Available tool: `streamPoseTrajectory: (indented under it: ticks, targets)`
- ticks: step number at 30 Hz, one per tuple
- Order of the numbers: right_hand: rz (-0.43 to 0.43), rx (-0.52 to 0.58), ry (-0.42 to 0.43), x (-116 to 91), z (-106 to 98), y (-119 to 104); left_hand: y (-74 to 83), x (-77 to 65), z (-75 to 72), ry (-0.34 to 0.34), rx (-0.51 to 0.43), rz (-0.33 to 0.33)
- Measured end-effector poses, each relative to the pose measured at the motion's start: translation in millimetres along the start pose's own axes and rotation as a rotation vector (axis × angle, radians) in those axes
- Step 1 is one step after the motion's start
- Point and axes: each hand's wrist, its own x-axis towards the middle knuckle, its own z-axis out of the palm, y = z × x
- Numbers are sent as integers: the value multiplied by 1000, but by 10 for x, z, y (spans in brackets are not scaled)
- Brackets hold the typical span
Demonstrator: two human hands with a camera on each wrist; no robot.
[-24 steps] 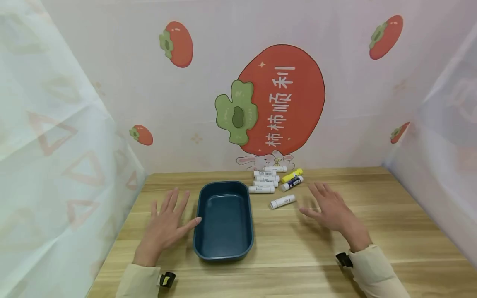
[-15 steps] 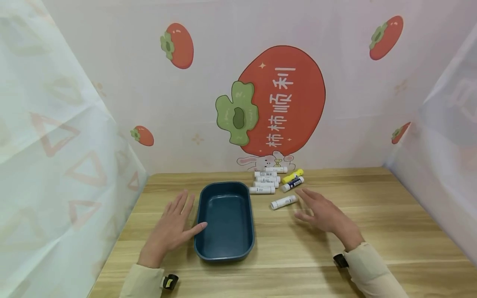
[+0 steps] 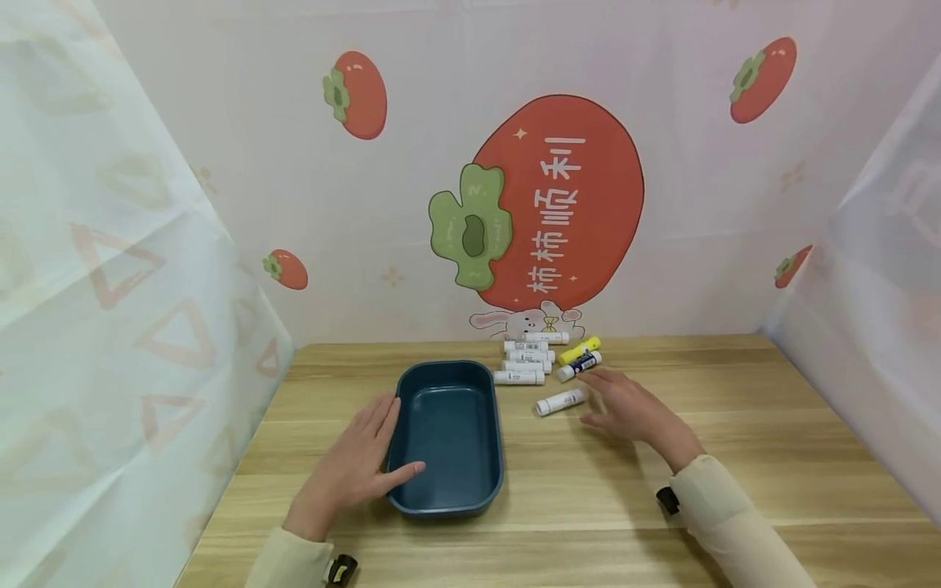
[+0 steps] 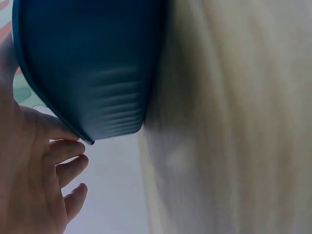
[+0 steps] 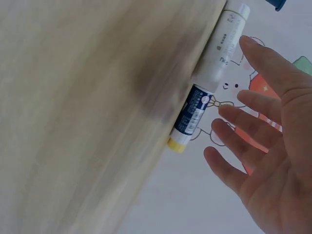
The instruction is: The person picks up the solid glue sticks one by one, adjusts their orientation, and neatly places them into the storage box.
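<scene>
A dark blue rectangular tray (image 3: 450,437) rests on the table, its inside bare. My left hand (image 3: 349,464) lies along its left rim, thumb reaching over the inside; in the left wrist view the fingertips are right at the rim of the tray (image 4: 92,68). A white glue stick (image 3: 559,402) lies to the right of the tray. Just beside its right end hovers my right hand (image 3: 634,412), fingers spread and holding nothing. Right behind lie a navy-labelled glue stick (image 3: 580,366) and a yellow one (image 3: 579,350). The right wrist view shows the white glue stick (image 5: 225,39) past the thumb.
Several more white glue sticks (image 3: 525,361) lie in a rough row behind the tray's right corner, near the back wall. A printed cloth (image 3: 353,204) with persimmons hangs behind the wooden table (image 3: 573,523), and pale sheets enclose both sides.
My left hand has moved right, from beside the tray onto its left rim. My right hand has come leftward, closer to the near white glue stick. The glue sticks stay put.
</scene>
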Motion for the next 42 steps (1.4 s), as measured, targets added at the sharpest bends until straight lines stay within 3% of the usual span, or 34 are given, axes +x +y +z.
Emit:
streamPoseTrajectory:
  ticks: [10,21,42]
  targets:
    - [-23,40,-25,93,80,78,97,-114,38,42,46,27]
    - [14,99,-110,244,121,75,110,-154,37,11,4,14]
    - [-25,134,-125,368,96,173,69,-159,13,-12,-11,60]
